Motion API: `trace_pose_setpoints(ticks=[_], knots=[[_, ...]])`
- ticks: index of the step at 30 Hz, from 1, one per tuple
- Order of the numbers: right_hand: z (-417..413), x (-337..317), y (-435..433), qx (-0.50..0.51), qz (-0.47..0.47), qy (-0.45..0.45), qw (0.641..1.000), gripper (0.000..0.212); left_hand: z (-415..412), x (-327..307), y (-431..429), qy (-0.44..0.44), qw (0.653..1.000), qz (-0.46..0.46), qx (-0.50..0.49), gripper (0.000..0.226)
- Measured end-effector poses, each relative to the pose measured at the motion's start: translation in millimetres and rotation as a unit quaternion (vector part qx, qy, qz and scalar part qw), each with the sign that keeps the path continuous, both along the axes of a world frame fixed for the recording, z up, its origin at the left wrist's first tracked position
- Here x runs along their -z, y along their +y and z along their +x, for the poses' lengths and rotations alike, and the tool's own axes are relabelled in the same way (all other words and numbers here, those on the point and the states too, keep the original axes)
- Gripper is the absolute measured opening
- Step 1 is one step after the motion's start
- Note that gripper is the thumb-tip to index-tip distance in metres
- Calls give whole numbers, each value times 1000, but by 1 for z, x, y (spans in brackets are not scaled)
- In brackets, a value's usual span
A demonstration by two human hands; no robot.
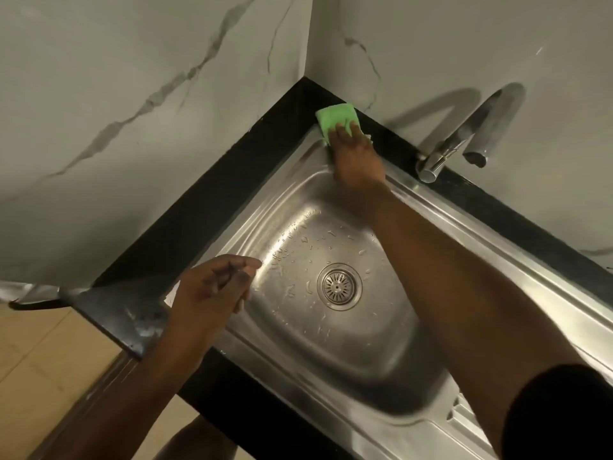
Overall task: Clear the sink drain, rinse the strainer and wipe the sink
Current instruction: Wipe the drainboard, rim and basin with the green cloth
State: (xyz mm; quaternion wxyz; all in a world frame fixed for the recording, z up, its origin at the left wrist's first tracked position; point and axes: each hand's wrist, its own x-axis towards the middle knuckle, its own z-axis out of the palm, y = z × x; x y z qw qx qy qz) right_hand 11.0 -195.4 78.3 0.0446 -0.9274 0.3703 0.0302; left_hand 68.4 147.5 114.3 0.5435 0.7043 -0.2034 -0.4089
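wiping the sink's far corner with the green cloth

left hand (212, 290) hovers loose and empty over the sink (331, 346) near edge; strainer (339, 286) sits in the drain; right hand (355, 154) presses flat on the green cloth (331, 116) at the far rim: keep even pressure, work toward the faucet (464, 141).

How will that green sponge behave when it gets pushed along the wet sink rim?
The green sponge will probably squash and bend rather than stay stiff, since the right hand presses it flat at the corner. It looks light for its size. On the steel sink, beaded with droplets, it may glide easily.
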Motion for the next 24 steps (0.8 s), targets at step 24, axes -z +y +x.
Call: trace_pose_setpoints(ticks=[24], knots=[[-52, 13, 18, 17, 21, -52, 998, 74, -45, -3, -15, -15, 999, 22, 44, 25]])
